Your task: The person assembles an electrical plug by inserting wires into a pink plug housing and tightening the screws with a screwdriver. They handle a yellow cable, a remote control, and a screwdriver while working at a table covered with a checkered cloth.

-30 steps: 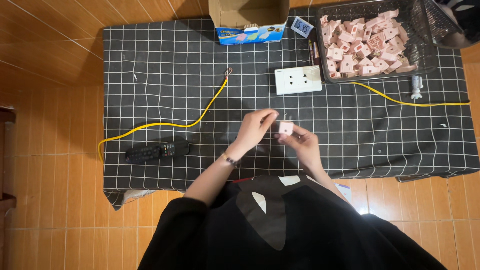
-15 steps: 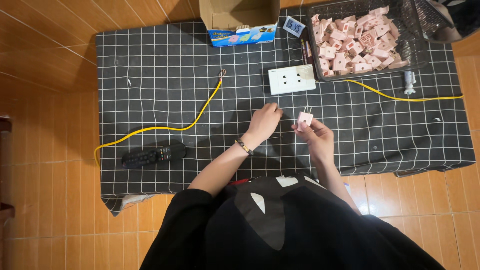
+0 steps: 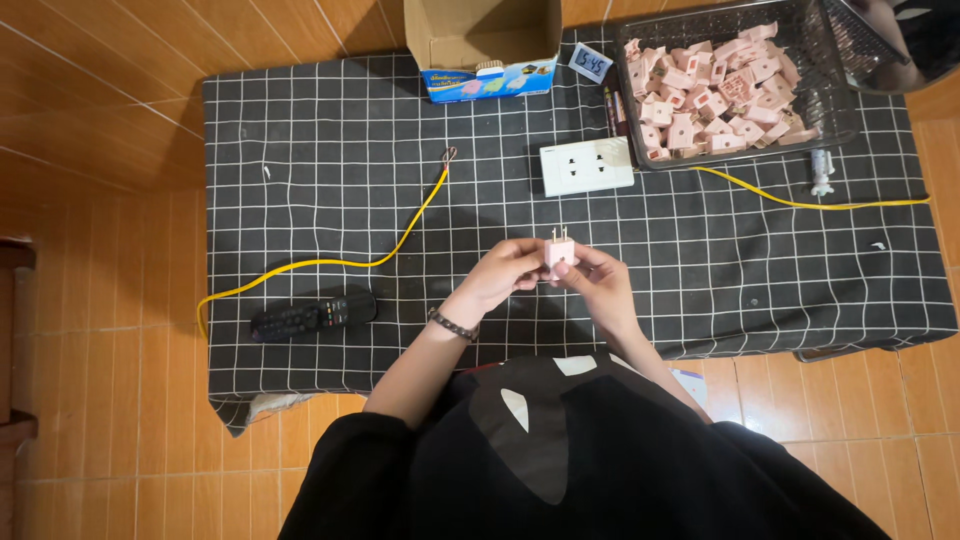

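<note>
Only the head view here, looking straight down. Both hands meet over the near middle of the bench (image 3: 300,130), which is covered in a black cloth with a white grid. The left hand (image 3: 503,275) and the right hand (image 3: 597,285) are pinched together on a small pink plug (image 3: 559,252), fingers of both closed around its body, with its two metal prongs sticking up toward the far side. The plug is off the cloth, held just above it. There's a dark bracelet (image 3: 452,324) on the left wrist.

Just beyond the hands, toward the far side, lies a white socket plate (image 3: 587,166). To its right, touching or nearly so, sits a dark wire basket (image 3: 838,100) piled with more pink plugs (image 3: 710,95). A yellow cable (image 3: 815,202) runs out to the right from near the basket, passing close to a small white part (image 3: 821,172) whose details I can't make out.

On the far edge there's an open cardboard box (image 3: 483,45) with a small digital clock (image 3: 591,63) just beside it on the right. Another yellow wire (image 3: 330,262) snakes from the middle of the cloth off to the left, and a black remote (image 3: 313,314) lies near it on the near left. The floor (image 3: 100,120) is orange tile.
</note>
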